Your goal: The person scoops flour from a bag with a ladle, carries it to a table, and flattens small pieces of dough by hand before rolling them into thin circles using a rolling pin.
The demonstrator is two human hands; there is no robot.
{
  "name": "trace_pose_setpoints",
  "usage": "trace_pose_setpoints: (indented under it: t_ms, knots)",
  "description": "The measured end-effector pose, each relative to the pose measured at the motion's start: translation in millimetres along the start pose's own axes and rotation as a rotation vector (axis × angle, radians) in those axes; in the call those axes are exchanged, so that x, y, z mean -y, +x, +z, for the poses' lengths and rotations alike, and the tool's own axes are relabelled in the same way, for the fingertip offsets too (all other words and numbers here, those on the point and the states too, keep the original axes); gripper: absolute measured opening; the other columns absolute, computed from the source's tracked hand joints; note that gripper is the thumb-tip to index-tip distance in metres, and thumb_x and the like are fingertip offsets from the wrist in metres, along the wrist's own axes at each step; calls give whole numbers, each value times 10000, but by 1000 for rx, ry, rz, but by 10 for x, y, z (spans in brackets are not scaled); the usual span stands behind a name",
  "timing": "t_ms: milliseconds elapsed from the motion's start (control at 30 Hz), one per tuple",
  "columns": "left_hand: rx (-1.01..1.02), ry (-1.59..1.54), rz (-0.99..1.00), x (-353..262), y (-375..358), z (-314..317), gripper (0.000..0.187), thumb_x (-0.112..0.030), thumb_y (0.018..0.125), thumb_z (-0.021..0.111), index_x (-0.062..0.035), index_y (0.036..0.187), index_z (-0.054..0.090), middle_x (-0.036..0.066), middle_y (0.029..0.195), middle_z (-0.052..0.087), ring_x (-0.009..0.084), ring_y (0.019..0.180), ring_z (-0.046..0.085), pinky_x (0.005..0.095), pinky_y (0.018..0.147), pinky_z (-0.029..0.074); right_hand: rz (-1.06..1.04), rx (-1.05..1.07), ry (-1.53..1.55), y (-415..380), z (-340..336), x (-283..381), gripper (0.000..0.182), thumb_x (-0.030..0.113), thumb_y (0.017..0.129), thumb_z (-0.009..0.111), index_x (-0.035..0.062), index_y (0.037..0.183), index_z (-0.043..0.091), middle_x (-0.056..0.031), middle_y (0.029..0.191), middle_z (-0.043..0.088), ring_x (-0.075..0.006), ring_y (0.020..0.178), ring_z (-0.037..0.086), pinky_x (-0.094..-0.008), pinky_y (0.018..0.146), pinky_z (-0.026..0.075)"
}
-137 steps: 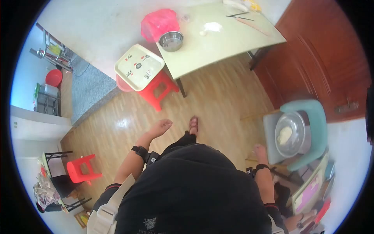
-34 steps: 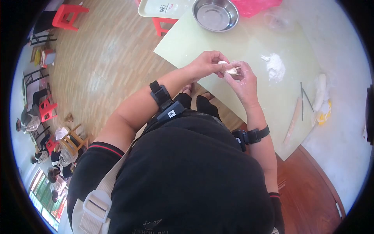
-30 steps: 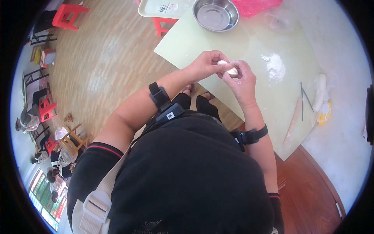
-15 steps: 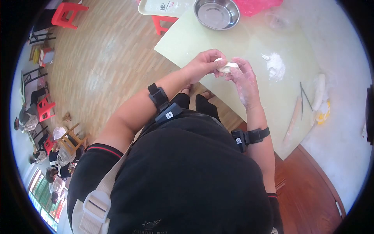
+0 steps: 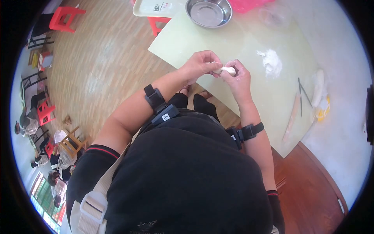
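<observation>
Between my two hands is a small piece of white dough (image 5: 228,71), held over the near left edge of the pale table (image 5: 249,93). My left hand (image 5: 204,63) pinches its left end with thumb and fingers. On its right side, my right hand (image 5: 238,77) is closed around it, thumb pressed against the dough; white flour dusts its fingers. The fingers hide part of the dough, so its full shape cannot be made out. A pile of white flour (image 5: 271,63) lies on the table to the right of my right hand.
A steel basin (image 5: 209,12) stands at the far edge beside a pink plastic bag (image 5: 247,4). To the right lie a wooden rolling pin (image 5: 292,117), dark chopsticks (image 5: 305,93) and a long white dough roll (image 5: 318,87). A tray (image 5: 156,7) rests on a red stool (image 5: 155,26).
My right hand has turned and closed more tightly on the dough, its fingers curling in. The whole view has shifted slightly, with the table things now a little further left.
</observation>
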State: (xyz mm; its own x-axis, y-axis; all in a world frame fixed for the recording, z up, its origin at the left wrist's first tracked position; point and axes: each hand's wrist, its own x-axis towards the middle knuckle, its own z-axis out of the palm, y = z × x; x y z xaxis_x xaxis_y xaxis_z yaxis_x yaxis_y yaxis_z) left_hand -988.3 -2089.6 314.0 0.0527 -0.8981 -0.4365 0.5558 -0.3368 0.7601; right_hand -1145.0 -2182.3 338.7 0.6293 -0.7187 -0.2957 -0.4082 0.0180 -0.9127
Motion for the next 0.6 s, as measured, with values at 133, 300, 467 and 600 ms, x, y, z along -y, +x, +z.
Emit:
trace_pose_setpoints:
  t_ms: [133,300,467,600]
  knots:
    - [-46,-97,22,67,21,17,132,-117,912,644,-30,997,593,69,946,646,151,825,631,292,760,522,61,8,342,-19,-12,-134,94,56,798,649,58,878,599,-14,817,600,-103,696,588,-257,617,488]
    - [-187,-374,275,-139,23,-271,129,-156,950,596,-37,997,599,63,999,619,148,928,605,288,824,499,72,-175,489,-220,-655,-704,108,41,858,610,30,962,581,-48,866,600,-127,767,604,-250,661,498]
    - [-119,-204,-67,-154,55,-345,155,-157,959,598,-19,1030,603,54,973,616,148,889,597,276,829,503,230,-386,779,-473,-765,-405,206,50,925,591,-5,1114,531,-90,963,615,-178,857,627,-279,780,533]
    - [-50,21,-42,27,162,-174,186,-186,980,559,-34,1079,601,38,984,603,125,883,561,263,832,481,255,-350,809,-485,-762,-469,266,48,940,579,-1,1192,508,-117,1028,611,-195,924,628,-314,837,539]
